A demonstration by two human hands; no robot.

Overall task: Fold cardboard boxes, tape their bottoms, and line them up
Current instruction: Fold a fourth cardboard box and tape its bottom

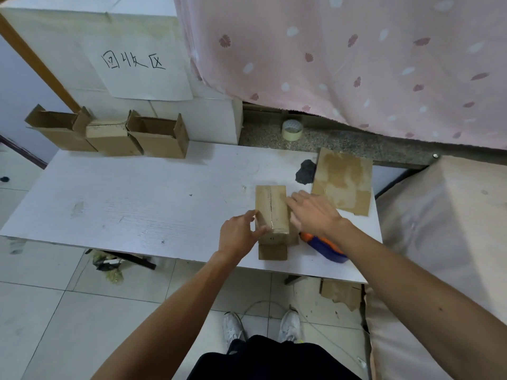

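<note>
A small cardboard box (271, 209) stands upside down on the white table (137, 198), its bottom flaps closed with a seam running down the middle. My left hand (238, 237) grips the box's near left corner with thumb and fingers. My right hand (315, 212) lies with straight fingers against the box's right side. An orange and blue tape dispenser (326, 246) lies on the table under my right wrist. Three folded boxes (109, 133) stand in a row at the table's far left. A flat cardboard blank (343, 179) lies at the right.
A roll of tape (292, 129) sits on the stone ledge behind the table. A dark lump (306, 171) lies beside the flat blank. A pink curtain (356, 56) hangs at the back right. Cardboard scraps (340, 293) lie on the tiled floor by my feet.
</note>
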